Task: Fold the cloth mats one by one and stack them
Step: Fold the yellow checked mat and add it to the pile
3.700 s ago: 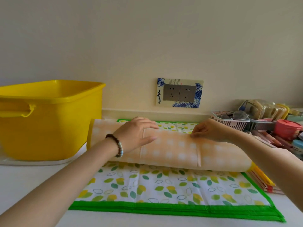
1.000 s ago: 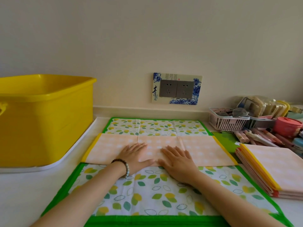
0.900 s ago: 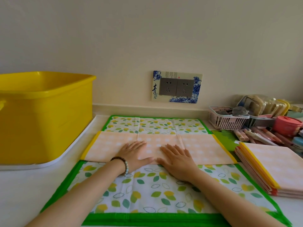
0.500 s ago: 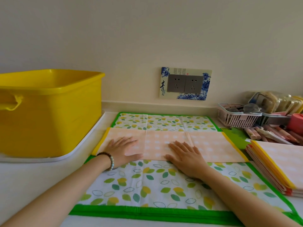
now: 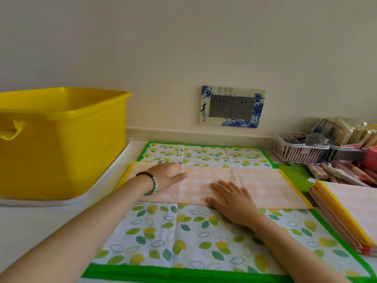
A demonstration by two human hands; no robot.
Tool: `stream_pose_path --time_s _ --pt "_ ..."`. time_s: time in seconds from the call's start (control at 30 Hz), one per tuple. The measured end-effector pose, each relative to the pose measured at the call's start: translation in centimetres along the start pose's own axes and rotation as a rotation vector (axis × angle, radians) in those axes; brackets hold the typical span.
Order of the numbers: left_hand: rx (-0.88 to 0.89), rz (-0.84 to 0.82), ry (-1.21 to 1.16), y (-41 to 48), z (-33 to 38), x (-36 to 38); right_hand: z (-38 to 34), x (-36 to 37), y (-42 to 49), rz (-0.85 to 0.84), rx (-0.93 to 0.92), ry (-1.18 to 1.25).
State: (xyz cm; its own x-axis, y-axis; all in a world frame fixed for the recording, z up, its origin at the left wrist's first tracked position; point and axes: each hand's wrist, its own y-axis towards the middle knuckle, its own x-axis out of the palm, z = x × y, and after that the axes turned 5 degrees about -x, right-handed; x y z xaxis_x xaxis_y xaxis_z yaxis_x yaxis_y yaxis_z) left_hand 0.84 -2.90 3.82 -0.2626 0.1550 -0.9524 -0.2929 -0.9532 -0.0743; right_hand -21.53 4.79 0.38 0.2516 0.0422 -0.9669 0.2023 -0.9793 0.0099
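A peach checked cloth mat (image 5: 263, 186) with yellow edging lies folded into a long strip across a white leaf-print mat (image 5: 183, 237) with a green border. My left hand (image 5: 165, 176), a bead bracelet on its wrist, rests flat on the strip's left part. My right hand (image 5: 234, 199) lies flat on the strip's near edge at the middle. Both palms press down, fingers spread, gripping nothing. A stack of folded peach mats (image 5: 350, 213) sits at the right.
A big yellow tub (image 5: 61, 144) stands on a white tray at the left. A white basket (image 5: 297, 150), pens and small containers crowd the back right. A wall socket plate (image 5: 232, 107) is behind the mats.
The peach mat was folded down flat into a strip. Since a second ago my left hand has slid leftward along it; my right hand has stayed near the middle.
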Motion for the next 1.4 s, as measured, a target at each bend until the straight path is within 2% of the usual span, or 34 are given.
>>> stream_pose_path --time_s 0.07,0.17,0.37,0.47,0.57,0.7,0.77,0.83,0.93,1.07,1.2,1.3,1.4 --pt "0.04 0.01 0.014 1.8 1.6 0.6 0.1 -0.4 0.0 0.023 0.01 0.077" --pt "0.072 0.049 0.038 4.3 3.0 1.8 0.9 -1.5 0.0 0.084 0.049 0.351" --pt "0.032 0.058 0.065 7.8 3.9 2.5 3.8 -2.3 1.0 0.269 0.168 0.64" --pt "0.016 0.054 0.077 8.8 4.0 1.9 4.4 -2.1 1.4 0.314 0.178 0.71" --pt "-0.011 -0.031 0.041 9.2 4.2 1.6 4.7 -2.0 1.6 0.334 0.184 0.751" --pt "0.045 -0.106 0.012 8.8 4.4 1.3 4.7 -1.9 1.6 0.363 0.182 0.762" --pt "0.09 -0.129 -0.056 8.4 4.0 1.1 4.7 -1.9 1.5 0.382 0.181 0.784" --pt "0.136 -0.122 -0.228 7.6 3.7 0.6 4.6 -2.1 1.5 0.401 0.167 0.802" --pt "0.147 -0.034 -0.408 6.1 3.3 -0.1 4.1 -2.2 1.3 0.456 0.146 0.811" --pt "0.058 0.14 -0.7 4.4 2.4 0.5 3.3 -2.4 0.6 0.526 0.214 0.859" --pt "-0.161 0.294 -0.73 3.1 2.6 2.0 2.7 -2.7 0.1 0.302 0.314 0.781" --pt "-0.333 0.299 -0.779 3.3 2.7 3.3 2.2 -2.8 -0.4 0.238 0.326 0.744" --pt "-0.415 0.289 -0.805 2.9 3.5 4.1 2.1 -2.8 -1.0 0.22 0.329 0.873"
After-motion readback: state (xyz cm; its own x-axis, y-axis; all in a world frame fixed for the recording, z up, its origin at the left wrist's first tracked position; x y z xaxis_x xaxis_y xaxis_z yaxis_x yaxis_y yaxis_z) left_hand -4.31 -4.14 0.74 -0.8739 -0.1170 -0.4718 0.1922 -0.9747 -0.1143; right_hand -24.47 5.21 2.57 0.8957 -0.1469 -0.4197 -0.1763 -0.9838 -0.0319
